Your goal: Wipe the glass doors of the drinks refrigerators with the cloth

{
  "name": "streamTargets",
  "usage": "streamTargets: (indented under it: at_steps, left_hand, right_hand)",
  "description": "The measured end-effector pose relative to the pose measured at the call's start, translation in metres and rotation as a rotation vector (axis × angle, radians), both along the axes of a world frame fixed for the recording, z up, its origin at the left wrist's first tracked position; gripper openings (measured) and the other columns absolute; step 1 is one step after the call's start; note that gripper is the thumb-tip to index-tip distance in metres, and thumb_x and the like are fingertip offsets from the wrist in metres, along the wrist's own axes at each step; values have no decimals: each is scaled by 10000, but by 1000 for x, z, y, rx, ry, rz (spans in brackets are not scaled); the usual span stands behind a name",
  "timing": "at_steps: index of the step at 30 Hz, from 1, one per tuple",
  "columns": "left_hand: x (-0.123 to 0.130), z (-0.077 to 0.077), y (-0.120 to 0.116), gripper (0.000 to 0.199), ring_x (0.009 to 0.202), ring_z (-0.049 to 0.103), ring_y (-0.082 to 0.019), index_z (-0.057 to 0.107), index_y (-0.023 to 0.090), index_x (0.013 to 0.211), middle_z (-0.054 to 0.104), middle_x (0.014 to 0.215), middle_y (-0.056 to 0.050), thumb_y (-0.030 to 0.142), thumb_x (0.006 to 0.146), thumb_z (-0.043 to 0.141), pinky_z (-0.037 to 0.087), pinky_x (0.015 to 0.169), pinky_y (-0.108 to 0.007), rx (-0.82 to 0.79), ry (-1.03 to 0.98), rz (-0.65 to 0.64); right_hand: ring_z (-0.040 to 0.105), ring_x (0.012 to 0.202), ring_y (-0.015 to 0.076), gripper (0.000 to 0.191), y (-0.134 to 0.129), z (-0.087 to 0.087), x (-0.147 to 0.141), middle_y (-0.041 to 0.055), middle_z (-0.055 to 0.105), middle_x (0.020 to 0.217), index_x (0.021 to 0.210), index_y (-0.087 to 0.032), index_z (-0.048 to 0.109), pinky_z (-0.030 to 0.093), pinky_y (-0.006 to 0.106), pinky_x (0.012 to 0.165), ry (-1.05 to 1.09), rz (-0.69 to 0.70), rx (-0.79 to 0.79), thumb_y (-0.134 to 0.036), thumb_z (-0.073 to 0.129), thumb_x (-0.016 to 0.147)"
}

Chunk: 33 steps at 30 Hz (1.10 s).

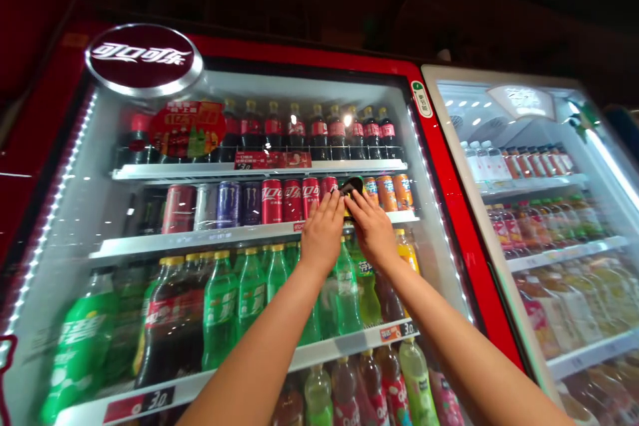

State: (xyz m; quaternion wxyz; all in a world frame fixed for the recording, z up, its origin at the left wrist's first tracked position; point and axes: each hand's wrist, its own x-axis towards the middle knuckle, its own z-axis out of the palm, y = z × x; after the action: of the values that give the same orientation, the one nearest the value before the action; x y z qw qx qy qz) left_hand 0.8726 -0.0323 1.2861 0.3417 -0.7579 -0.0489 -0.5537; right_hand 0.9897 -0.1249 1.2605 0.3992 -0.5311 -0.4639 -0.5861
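Both my arms stretch forward and up in front of a red-framed drinks fridge [462,239]. My left hand [322,229] and my right hand [372,226] are side by side at the level of the can shelf, backs toward me, fingers close together. A small dark object [353,184] shows at their fingertips, and the fingers appear to be closed about it from both sides. Most of it is hidden, so its kind cannot be made out. Red cola cans [292,200] stand left of the hands, orange cans [387,193] to the right.
Cola bottles [272,126] line the shelf above. Green soda bottles [252,286] and large cola bottles [167,319] fill the shelf below, with more bottles [369,379] lower down. A second fridge [564,249] with drinks stands at right. An oval sign [142,60] is at upper left.
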Motion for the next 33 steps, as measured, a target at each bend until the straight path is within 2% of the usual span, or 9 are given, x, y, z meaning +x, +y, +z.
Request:
streamTargets:
  at_steps: [4, 9, 13, 16, 18, 22, 26, 30, 33]
  left_hand:
    - [-5, -15, 8, 552, 1488, 336, -267, 424, 141, 1499, 397, 1585, -119, 69, 953, 377, 341, 1214, -514, -14, -76, 5]
    - [24, -48, -8, 567, 1483, 337, -282, 413, 96, 1498, 399, 1580, -133, 28, 937, 361, 381, 1197, -481, 14, -75, 24]
    - [54, -25, -32, 570, 1482, 338, -278, 414, 75, 1494, 398, 1576, -149, 10, 932, 343, 384, 1197, -475, 8, -29, 10]
    - [59, 3, -37, 571, 1481, 346, -265, 420, 112, 1496, 403, 1577, -135, 22, 936, 351, 374, 1202, -489, -15, -28, -12]
    - [54, 9, -33, 570, 1473, 364, -261, 433, 134, 1490, 416, 1574, -120, 27, 936, 354, 366, 1205, -495, -11, -39, -23]
    - [51, -20, -22, 587, 1485, 331, -267, 409, 112, 1501, 407, 1578, -137, 16, 925, 344, 376, 1199, -489, 15, -72, -46]
    - [77, -47, -35, 632, 1506, 271, -270, 375, 95, 1516, 390, 1583, -155, -17, 896, 328, 382, 1193, -498, 31, -37, -68]
    - [106, -20, -61, 663, 1516, 255, -248, 366, 111, 1522, 380, 1593, -146, -26, 874, 335, 359, 1206, -485, 36, 50, -95]
    - [111, 5, -68, 655, 1518, 265, -246, 351, 120, 1533, 365, 1604, -143, -2, 890, 333, 327, 1221, -494, -11, 26, -81]
  right_hand:
    - [394, 1458, 276, 527, 2, -5, -3, 64, 472, 1550, 1471, -248, 504, 419, 480, 1145, -86, 35, -46, -119, 493, 959]
    - [402, 1455, 239, 544, -25, -30, 36, 74, 496, 1531, 1459, -232, 516, 424, 456, 1148, -182, 61, -86, -55, 452, 949]
    - [377, 1471, 257, 545, -44, -12, 63, 64, 501, 1527, 1462, -266, 508, 407, 522, 1149, -135, 22, -61, -70, 456, 956]
    - [288, 1509, 308, 512, -40, 9, 59, 58, 503, 1523, 1463, -257, 508, 323, 618, 1177, -74, -39, 6, -140, 500, 964]
    - [278, 1513, 301, 520, -32, 13, 51, 75, 483, 1537, 1479, -213, 487, 327, 585, 1189, -89, -37, 23, -165, 508, 961]
    - [360, 1480, 240, 561, -28, -14, 49, 92, 449, 1559, 1516, -178, 425, 413, 464, 1161, -190, 3, -11, -152, 476, 958]
    - [427, 1441, 246, 583, -53, -41, 76, 93, 488, 1530, 1500, -187, 453, 446, 451, 1129, -193, -28, -25, -90, 481, 925]
    - [378, 1467, 303, 537, -73, -18, 103, 122, 529, 1492, 1440, -168, 533, 364, 566, 1170, -151, -60, 19, -91, 509, 910]
    - [335, 1491, 278, 596, -69, 9, 105, 118, 494, 1524, 1464, -171, 505, 359, 546, 1184, -125, -9, 17, -46, 495, 881]
